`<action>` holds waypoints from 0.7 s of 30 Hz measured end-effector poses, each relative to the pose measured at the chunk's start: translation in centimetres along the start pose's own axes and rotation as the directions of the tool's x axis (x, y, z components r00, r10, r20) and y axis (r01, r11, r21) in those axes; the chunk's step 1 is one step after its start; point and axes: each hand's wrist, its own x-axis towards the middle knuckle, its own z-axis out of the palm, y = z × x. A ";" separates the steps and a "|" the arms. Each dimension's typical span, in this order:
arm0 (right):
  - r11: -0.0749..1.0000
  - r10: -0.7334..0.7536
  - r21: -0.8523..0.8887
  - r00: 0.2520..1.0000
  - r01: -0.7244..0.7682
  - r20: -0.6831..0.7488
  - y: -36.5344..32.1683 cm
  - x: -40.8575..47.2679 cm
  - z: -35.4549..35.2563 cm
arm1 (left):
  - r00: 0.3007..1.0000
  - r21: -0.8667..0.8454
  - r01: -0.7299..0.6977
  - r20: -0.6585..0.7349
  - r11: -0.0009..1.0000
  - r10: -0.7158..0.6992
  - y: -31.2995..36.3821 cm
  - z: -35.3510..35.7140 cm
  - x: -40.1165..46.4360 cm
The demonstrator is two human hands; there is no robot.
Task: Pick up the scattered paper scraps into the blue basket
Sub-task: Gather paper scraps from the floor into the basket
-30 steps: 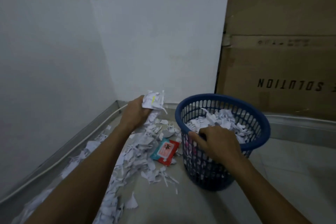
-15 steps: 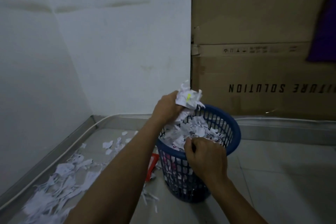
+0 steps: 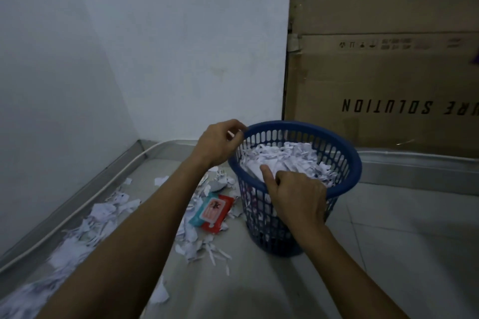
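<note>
Right hand (image 3: 298, 197) is curled over the near rim of the blue basket (image 3: 347, 163), gripping it; left hand (image 3: 220, 145) is loosely curled, empty, beside the far rim. Paper scraps (image 3: 101, 215) are strewn on the floor beside a wipes packet (image 3: 211, 212).

A pale tiled floor (image 3: 414, 254) carries everything. The blue basket (image 3: 347, 171) stands upright on it, torn paper scraps (image 3: 103, 211) strewn to its left toward the wall, and a red-and-teal packet (image 3: 212, 212) lies flat among them, just beside the basket.
</note>
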 end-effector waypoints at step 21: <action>0.989 0.006 -0.144 0.947 0.042 0.322 -0.9 4.6 2.8 | 0.680 0.221 0.648 0.262 0.729 -0.685 -20.0 13.8 -10.4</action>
